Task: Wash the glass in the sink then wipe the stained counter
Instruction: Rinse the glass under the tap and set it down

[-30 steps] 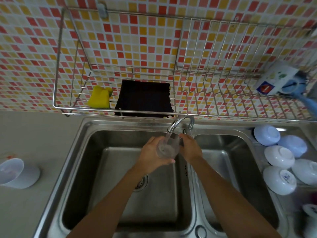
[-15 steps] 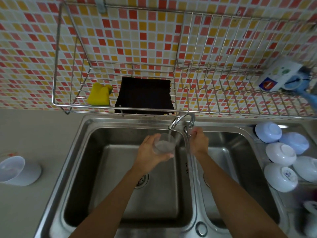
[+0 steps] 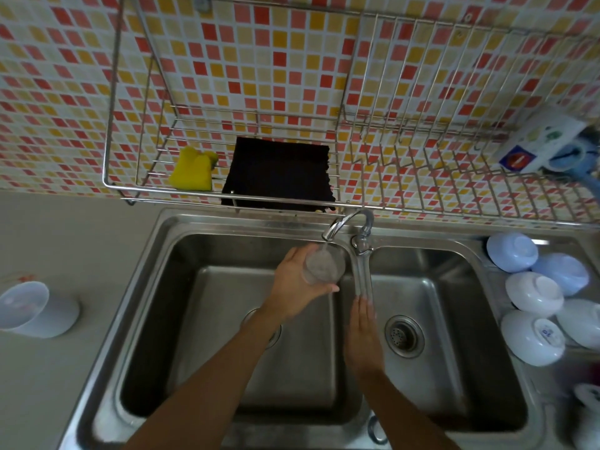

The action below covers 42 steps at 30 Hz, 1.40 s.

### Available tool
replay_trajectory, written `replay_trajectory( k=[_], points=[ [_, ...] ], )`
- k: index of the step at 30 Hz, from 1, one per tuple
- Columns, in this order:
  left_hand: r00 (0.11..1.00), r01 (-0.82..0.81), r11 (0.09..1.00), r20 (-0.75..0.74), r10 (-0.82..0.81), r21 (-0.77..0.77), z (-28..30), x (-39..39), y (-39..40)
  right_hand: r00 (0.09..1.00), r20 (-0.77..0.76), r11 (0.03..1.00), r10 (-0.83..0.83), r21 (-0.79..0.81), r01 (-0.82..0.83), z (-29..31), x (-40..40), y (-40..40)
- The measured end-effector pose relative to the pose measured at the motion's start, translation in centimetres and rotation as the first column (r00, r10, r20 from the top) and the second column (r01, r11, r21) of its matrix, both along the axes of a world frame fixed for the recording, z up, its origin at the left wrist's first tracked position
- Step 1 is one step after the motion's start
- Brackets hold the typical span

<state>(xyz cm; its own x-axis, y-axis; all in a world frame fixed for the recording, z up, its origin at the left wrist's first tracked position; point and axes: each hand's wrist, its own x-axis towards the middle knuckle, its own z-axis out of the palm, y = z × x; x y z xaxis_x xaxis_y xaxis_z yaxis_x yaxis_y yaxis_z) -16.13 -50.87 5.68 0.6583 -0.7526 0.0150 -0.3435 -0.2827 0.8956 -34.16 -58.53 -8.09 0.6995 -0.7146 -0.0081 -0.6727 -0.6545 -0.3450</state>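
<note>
My left hand [image 3: 293, 285] is wrapped around a clear glass [image 3: 323, 266] and holds it upright under the spout of the chrome faucet [image 3: 349, 224], above the left basin of the steel double sink [image 3: 168, 319]. Water runs into the glass. My right hand [image 3: 363, 332] hovers flat over the divider between the two basins, fingers together and pointing away from me, holding nothing. The grey counter [image 3: 65, 241] stretches left of the sink; I can see faint reddish marks on it near the far left edge.
A wire rack [image 3: 110, 183] on the tiled wall holds a yellow sponge [image 3: 191, 173] and a dark cloth [image 3: 279, 175]. A translucent plastic cup [image 3: 32, 308] lies on the counter at left. Several upturned bowls [image 3: 532, 292] sit right of the sink.
My right hand has left the faucet handle and drawn back toward me over the divider. The left hand keeps the glass under the spout.
</note>
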Motion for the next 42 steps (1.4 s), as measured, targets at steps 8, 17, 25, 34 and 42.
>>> replay_trajectory(
  k=[8, 17, 25, 34, 42],
  points=[
    [0.998, 0.050, 0.999, 0.050, -0.049, -0.008, -0.5, -0.9, -0.2, 0.999, -0.009, 0.992, 0.041, -0.116, -0.042, -0.1, -0.7, -1.4],
    [0.993, -0.008, 1.000, 0.116, 0.010, -0.015, -0.4, -0.1, -0.1, 0.999, -0.030, 0.988, 0.023, -0.149, -0.027, -0.4, -0.6, -0.8],
    [0.997, -0.079, 0.997, -0.005, 0.079, 0.014, -1.9, -0.7, 0.6, 1.000, 0.000, 0.995, 0.013, -0.099, -0.013, 0.2, -0.6, -0.7],
    [0.994, -0.097, 0.958, -0.025, 0.108, 0.269, -5.2, 0.2, 4.7, 0.998, -0.054, 0.996, 0.015, -0.092, -0.020, 0.5, -0.5, -0.6],
    [0.987, -0.089, 0.764, 0.159, -0.018, 0.639, -7.7, 1.1, 7.6, 0.996, -0.087, 0.993, 0.017, -0.116, -0.028, 0.9, -0.5, -0.4]
  ],
)
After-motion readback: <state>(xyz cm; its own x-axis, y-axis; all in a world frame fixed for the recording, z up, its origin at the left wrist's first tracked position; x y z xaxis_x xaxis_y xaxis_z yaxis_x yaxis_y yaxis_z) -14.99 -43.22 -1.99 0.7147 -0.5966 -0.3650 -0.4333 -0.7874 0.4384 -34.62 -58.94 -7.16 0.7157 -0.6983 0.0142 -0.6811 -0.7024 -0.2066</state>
